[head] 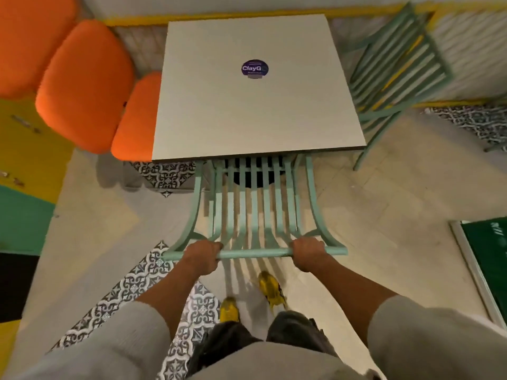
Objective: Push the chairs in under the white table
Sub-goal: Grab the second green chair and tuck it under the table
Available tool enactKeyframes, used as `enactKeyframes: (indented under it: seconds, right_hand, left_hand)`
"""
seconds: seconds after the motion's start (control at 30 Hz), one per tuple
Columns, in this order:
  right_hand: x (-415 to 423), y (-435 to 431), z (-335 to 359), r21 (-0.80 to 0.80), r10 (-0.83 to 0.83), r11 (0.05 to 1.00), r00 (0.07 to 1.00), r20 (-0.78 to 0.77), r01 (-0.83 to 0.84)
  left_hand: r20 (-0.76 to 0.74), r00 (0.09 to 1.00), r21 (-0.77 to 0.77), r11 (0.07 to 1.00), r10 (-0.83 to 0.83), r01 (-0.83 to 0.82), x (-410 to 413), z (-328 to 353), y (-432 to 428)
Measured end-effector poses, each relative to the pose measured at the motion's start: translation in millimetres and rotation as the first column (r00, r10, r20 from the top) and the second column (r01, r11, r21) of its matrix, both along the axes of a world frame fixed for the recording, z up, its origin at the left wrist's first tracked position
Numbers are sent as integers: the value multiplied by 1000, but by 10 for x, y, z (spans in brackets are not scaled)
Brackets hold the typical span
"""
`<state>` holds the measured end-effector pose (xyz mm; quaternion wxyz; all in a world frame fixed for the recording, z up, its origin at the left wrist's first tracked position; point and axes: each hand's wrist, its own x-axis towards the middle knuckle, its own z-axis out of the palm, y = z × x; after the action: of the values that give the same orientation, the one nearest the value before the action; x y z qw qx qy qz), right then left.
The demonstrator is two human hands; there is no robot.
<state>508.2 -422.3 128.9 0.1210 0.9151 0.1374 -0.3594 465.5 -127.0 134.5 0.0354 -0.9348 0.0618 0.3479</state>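
A square white table [255,116] with a round purple sticker stands in front of me. A mint-green slatted chair [253,212] is at its near edge, the seat partly hidden under the tabletop and the backrest leaning toward me. My left hand [201,256] grips the top rail of the backrest on the left. My right hand [308,255] grips the same rail on the right. A second mint-green slatted chair [397,69] stands off the table's right side, pulled away and angled.
Orange cushioned seats [85,86] line the table's left side. A yellow and green wall panel [27,171] runs along the far left. A green board with a white frame [485,267] lies at the right. My yellow shoes [271,290] stand on the patterned tile floor.
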Motion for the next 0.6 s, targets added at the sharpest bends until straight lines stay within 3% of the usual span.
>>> enactKeyframes:
  seconds: [0.3,0.6]
  right_hand:
    - [-144,-260,-44,-32,-36,999,998,48,38]
    - [-152,-259,-51,-24,-20,999,999,36,21]
  left_hand:
    - [40,997,21,998,-61,60,-174,-148,-278]
    - [96,995,17,1000,-23,21,-196,-121,-273]
